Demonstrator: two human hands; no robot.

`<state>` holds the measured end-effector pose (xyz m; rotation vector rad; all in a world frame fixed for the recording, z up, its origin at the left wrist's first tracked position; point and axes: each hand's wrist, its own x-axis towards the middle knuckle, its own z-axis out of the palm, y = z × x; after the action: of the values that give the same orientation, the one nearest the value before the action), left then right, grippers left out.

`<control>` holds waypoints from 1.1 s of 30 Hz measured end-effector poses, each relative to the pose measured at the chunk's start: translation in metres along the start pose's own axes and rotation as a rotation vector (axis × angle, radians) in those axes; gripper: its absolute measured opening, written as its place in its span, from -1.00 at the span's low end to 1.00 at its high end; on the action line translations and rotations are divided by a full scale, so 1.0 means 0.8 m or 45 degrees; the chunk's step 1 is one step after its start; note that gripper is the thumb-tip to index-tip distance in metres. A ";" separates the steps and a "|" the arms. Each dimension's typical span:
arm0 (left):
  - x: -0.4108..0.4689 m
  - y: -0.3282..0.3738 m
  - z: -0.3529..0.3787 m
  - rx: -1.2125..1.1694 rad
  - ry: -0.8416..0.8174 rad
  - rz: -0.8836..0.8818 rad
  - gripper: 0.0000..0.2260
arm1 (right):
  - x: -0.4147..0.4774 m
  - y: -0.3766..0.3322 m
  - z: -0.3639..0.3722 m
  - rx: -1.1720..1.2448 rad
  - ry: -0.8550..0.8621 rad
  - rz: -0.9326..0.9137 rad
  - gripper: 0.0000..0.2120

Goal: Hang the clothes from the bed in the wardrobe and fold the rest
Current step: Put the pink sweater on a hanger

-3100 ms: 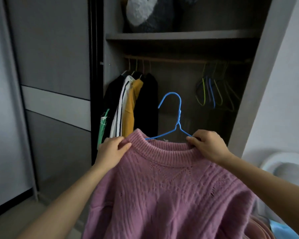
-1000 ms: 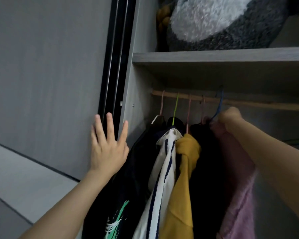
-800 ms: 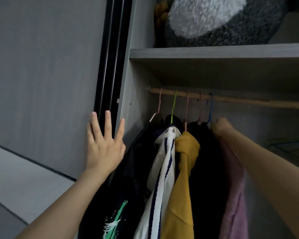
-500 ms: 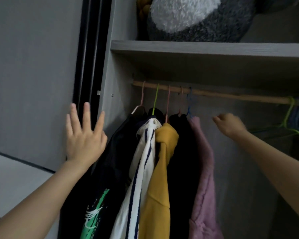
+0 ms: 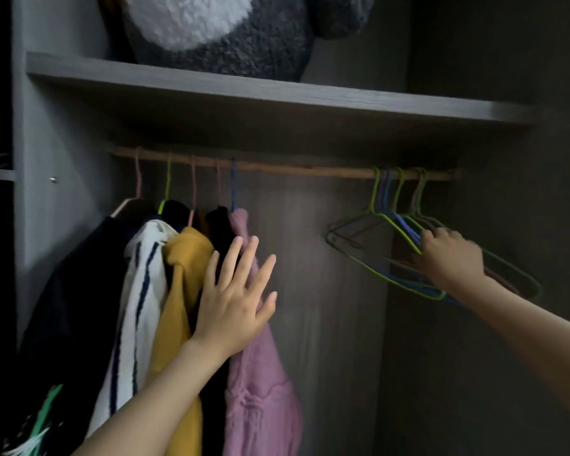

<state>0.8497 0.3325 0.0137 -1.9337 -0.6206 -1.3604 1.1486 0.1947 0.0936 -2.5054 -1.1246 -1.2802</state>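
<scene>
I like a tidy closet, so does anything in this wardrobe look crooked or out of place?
Only the bunch of empty green and blue wire hangers at the right end of the wooden rail: they slant out sideways instead of hanging straight, because the right hand grips them. The hung clothes look orderly.

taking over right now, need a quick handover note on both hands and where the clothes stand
Left hand: open, fingers spread, at the pink sweater; contact unclear.
Right hand: grips the empty hangers at the rail's right end.
Done: pink sweater hangs on its blue hanger on the rail, rightmost of five hung garments.
Left: probably pull one empty hanger free, fetch the next piece from the bed (out of view), then hang or fold the rest.
</scene>
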 end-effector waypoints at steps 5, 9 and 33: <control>-0.009 0.019 0.009 0.047 -0.210 -0.003 -0.56 | -0.022 0.014 0.016 -0.265 -0.164 -0.136 -0.71; -0.024 0.015 0.006 0.046 -0.305 -0.033 -0.55 | -0.035 0.014 0.020 -0.316 -0.205 -0.195 -0.75; -0.045 0.017 -0.022 -0.108 -0.444 -0.096 -0.37 | -0.038 0.007 0.044 0.106 -0.150 0.292 -0.71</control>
<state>0.8367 0.3104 -0.0200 -2.2598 -0.8186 -1.1161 1.1643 0.1878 0.0500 -2.5854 -0.8599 -1.0183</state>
